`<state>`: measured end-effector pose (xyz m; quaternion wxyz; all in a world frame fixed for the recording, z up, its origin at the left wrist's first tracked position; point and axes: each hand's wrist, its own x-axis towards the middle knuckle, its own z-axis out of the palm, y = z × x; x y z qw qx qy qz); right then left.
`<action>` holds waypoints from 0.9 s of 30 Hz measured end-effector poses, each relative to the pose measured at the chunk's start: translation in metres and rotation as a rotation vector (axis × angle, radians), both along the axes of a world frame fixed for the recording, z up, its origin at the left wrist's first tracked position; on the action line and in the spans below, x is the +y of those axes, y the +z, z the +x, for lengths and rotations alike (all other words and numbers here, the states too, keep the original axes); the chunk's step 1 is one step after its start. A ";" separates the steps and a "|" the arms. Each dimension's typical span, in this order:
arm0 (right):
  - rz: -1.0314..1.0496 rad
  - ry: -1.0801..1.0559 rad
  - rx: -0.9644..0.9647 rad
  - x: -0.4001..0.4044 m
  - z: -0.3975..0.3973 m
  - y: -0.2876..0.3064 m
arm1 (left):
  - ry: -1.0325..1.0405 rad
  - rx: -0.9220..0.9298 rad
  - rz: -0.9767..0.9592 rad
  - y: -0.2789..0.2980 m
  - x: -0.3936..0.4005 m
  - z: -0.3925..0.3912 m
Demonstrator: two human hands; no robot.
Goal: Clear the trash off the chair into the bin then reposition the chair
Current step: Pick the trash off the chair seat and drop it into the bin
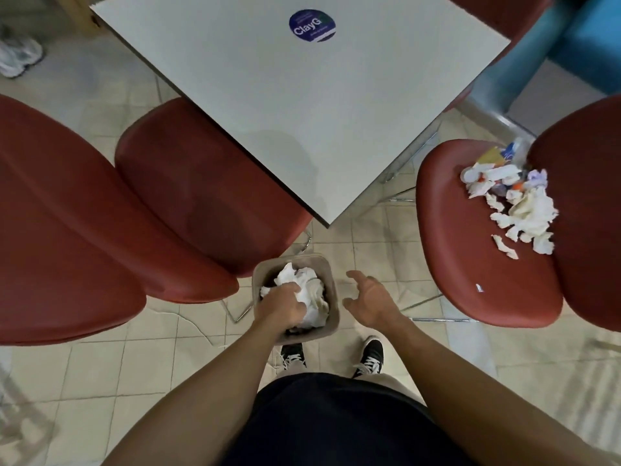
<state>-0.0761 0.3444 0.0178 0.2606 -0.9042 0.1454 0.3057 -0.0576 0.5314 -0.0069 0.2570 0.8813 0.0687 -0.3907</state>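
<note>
A red chair [470,250] stands at the right, its seat turned toward the table. A pile of torn white tissue and small wrappers [524,210] lies at the back of the seat against the backrest, and one small white scrap [479,288] sits near the front. A small beige bin [334,307] stands on the floor in front of my feet, with crumpled white paper [314,290] inside. My left hand [285,307] reaches into the bin, fingers curled over that paper. My right hand [368,301] hovers just right of the bin, fingers spread, holding nothing.
A white table [302,112] with a round blue sticker fills the middle, one corner pointing at the bin. Two more red chairs [151,203] crowd the left side, close to the bin. Blue furniture [588,38] stands at the far right. The floor is tiled.
</note>
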 end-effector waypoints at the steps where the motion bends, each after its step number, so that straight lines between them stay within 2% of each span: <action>1: 0.004 -0.013 0.008 -0.006 -0.001 0.002 | -0.012 -0.007 0.005 0.001 -0.006 0.002; 9: 0.053 -0.124 -0.015 -0.079 -0.023 0.008 | -0.230 -0.088 0.036 0.023 -0.068 0.004; 19: 0.011 -0.143 -0.034 -0.208 -0.052 0.027 | -0.163 -0.053 0.047 0.025 -0.179 -0.013; 27: -0.030 -0.253 -0.108 -0.297 -0.054 0.048 | -0.294 -0.218 -0.031 0.055 -0.291 -0.011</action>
